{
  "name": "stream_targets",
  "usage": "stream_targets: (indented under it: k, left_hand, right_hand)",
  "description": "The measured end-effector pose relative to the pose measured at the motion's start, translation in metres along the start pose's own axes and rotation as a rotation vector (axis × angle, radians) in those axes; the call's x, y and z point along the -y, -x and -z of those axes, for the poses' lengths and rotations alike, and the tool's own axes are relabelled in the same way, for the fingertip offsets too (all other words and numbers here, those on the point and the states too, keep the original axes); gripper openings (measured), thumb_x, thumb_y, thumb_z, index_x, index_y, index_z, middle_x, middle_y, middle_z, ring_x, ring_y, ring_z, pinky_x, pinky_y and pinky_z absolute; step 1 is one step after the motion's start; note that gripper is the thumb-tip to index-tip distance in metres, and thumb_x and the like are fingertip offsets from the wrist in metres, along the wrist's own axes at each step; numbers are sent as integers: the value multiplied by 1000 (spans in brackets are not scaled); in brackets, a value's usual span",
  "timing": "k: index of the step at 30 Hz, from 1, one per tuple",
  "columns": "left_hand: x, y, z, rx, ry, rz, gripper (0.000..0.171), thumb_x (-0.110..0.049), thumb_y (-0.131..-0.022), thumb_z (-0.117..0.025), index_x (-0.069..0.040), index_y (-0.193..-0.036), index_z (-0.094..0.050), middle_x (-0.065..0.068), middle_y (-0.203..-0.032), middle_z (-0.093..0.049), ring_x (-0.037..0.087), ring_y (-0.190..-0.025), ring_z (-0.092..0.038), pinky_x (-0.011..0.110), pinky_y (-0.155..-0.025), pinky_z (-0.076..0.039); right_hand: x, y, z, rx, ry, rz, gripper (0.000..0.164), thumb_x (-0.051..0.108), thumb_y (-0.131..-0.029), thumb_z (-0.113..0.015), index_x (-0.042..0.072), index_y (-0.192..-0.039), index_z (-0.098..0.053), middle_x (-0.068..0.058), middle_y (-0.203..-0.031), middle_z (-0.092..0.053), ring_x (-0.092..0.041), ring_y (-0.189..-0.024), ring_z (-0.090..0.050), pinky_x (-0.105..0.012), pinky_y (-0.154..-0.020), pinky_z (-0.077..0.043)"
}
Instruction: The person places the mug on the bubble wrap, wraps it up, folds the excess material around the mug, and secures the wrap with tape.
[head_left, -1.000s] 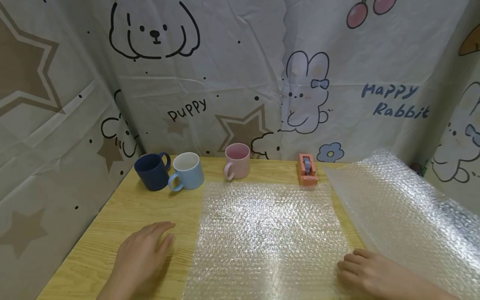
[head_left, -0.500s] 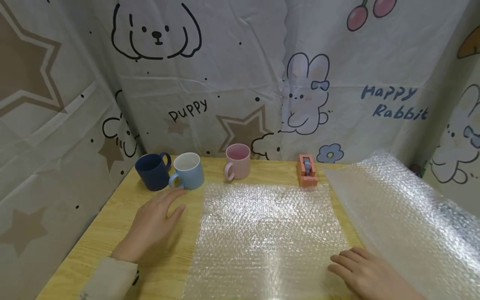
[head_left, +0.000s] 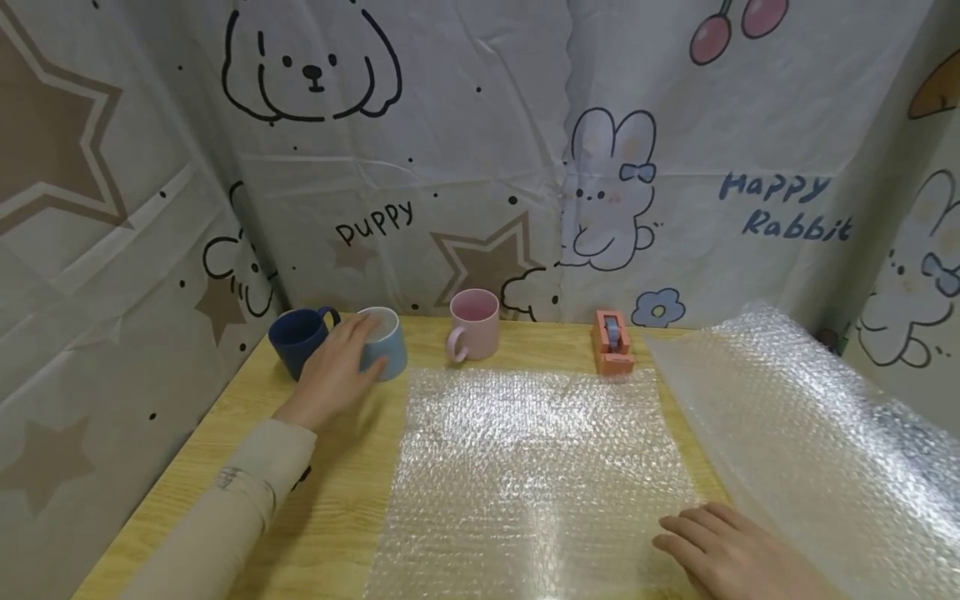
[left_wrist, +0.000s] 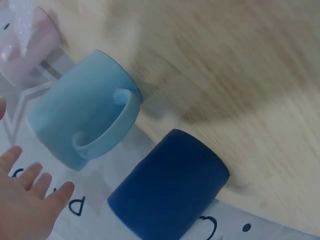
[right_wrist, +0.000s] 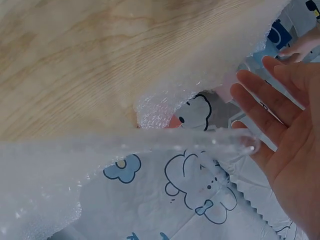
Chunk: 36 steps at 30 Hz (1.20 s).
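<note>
My left hand reaches over the near-left side of a light blue mug, fingers spread by its rim. In the left wrist view the hand's fingers are apart from the mug, and its handle faces the dark blue mug. That dark mug stands just to the left, partly hidden behind my hand in the head view. My right hand lies with relaxed fingers by the lower right edge of a flat bubble wrap sheet. Its palm and fingers hold nothing in the right wrist view.
A pink mug and an orange tape dispenser stand at the back of the wooden table. A larger piece of bubble wrap spreads along the right side. A printed cloth hangs behind and at both sides.
My left hand has moved forward and right, from the near left of the table to the light blue mug. The right hand has shifted slightly and its fingers have straightened.
</note>
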<state>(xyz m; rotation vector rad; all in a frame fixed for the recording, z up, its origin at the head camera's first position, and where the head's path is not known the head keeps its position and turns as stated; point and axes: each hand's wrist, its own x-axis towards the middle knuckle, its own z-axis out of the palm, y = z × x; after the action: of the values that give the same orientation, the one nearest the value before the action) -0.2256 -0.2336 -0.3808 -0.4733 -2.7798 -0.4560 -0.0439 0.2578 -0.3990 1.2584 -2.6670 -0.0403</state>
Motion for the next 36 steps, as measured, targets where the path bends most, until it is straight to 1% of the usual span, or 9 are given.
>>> stream_targets:
  k: [5,10,17,19,23,27,30,32,36]
  left_hand:
    - [7,-17,-4,34,27,86,66,-28,-97,-63,-4,-151,-35,28,-153,-29,47,-134,-35,64,-92,-45]
    - [11,-33,-2,146,71,199,72,-36,-99,-57,-2,-154,-26,30,-154,-24,50,-137,-29,67,-99,-39]
    - [9,-46,6,243,153,300,79,-44,-98,-55,-2,-156,-21,35,-152,-24,54,-133,-32,69,-101,-36]
    - [9,-49,7,256,159,314,82,-47,-97,-57,-3,-156,-21,36,-151,-24,55,-131,-35,68,-100,-38]
    - [10,-53,5,269,176,332,91,-50,-92,-63,-2,-156,-19,36,-151,-22,54,-125,-40,66,-98,-41]
    - [12,-56,1,255,227,350,95,-46,-90,-68,2,-155,-17,38,-148,-23,53,-122,-45,63,-97,-44]
    - [13,-56,-4,222,261,362,94,-41,-89,-71,4,-154,-21,37,-145,-27,52,-119,-47,61,-96,-45]
    - [14,-57,-7,198,277,367,93,-38,-87,-73,5,-153,-23,37,-143,-30,52,-118,-47,61,-96,-45]
    - [16,-57,-12,162,292,383,91,-36,-85,-76,4,-152,-28,36,-143,-31,51,-116,-49,60,-95,-46]
  right_hand:
    - [1,2,-5,-54,14,6,49,65,-89,-58,21,-105,-72,5,-104,-70,-16,-92,-65,-40,-79,-55]
    - [-1,5,-9,-161,47,50,34,50,-90,-67,19,-103,-72,3,-101,-70,-15,-90,-65,-37,-78,-54]
    - [0,7,-13,-166,21,32,26,38,-84,-76,20,-102,-72,3,-101,-70,-14,-89,-64,-35,-76,-54]
    - [0,8,-14,-191,27,39,17,32,-92,-69,19,-102,-72,3,-101,-70,-14,-89,-64,-35,-77,-53]
    - [0,7,-15,-218,34,45,28,34,-103,-50,17,-102,-71,3,-101,-70,-14,-90,-64,-34,-78,-50]
    - [0,7,-15,-198,28,32,21,33,-88,-73,18,-103,-71,3,-102,-69,-14,-90,-64,-35,-79,-51]
    - [1,6,-16,-197,23,24,25,32,-82,-78,19,-102,-71,4,-101,-69,-13,-90,-63,-34,-79,-51]
    - [1,6,-17,-215,25,30,18,33,-92,-69,18,-101,-71,4,-101,-69,-13,-90,-63,-33,-79,-50]
    - [-1,6,-18,-244,26,50,34,37,-105,-44,17,-101,-71,3,-101,-70,-13,-90,-64,-32,-79,-49]
